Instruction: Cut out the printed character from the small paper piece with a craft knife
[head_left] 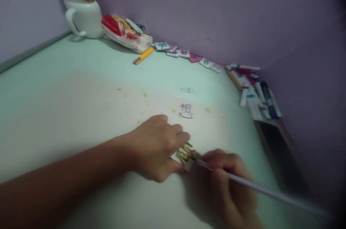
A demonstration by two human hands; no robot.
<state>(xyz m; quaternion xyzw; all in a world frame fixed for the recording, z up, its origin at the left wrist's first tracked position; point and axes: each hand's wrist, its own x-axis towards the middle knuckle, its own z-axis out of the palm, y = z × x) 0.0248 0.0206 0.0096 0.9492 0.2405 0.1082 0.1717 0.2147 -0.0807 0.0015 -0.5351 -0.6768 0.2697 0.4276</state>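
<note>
My left hand [162, 146] is closed on a small pale tile [184, 154] that bears a yellow and dark character. Its thumb and fingers grip the tile's edges just above the tabletop. In my right hand [229, 178] is a long thin pale stick with a dark tip [251, 183], much like a paintbrush, pinched between thumb and fingers. The tip touches or almost touches the tile's right side. Just beyond my left hand, a purple character [186, 111] is drawn on the table, with yellow crumbs or shavings [173, 110] scattered near it.
A white mug [83, 18] with a gold-rimmed lid stands at the back left. Beside it lie a red and white packet [125, 34] and a yellow cutter-like tool [143, 56]. Several character tiles [183, 53] line the wall. Pens [251, 95] and a dark flat object [281, 153] lie right.
</note>
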